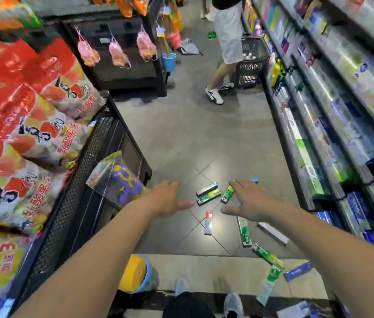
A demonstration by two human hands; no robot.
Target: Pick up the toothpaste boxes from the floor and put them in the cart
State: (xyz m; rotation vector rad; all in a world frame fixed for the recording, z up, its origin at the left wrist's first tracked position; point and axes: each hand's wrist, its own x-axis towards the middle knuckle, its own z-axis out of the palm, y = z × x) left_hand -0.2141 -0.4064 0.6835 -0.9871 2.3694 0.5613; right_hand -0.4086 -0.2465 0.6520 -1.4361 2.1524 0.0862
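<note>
Store aisle seen from above, both arms extended forward over the floor (181, 138). Nearest the viewer, two grey shoes (233, 304) stand at the bottom edge, with a yellow-lidded container (135, 273) just to their left. To the right of the shoes, toothpaste boxes lie scattered on the floor: a pale green box (269, 284), a blue box (297, 271) and a dark green box (267, 257), close together. Farther on lie a green-and-white box (243, 230), a plain grey box (272, 233) near the right-hand shelving (319, 125), and an orange-capped white box (208, 223) alone toward the aisle's middle. Beyond these, the left hand (166, 198) and right hand (249, 200) hover palm down with fingers spread wide, neither holding anything. Between and just past the hands sit two green boxes (207, 193) side by side; a further small green box (227, 193) lies partly under the right hand's fingers. A black mesh display bin (85, 180) of red snack bags (16, 106) lines the left edge. At the far end another person (225, 42) stands beside a black shopping basket (250, 63).
</note>
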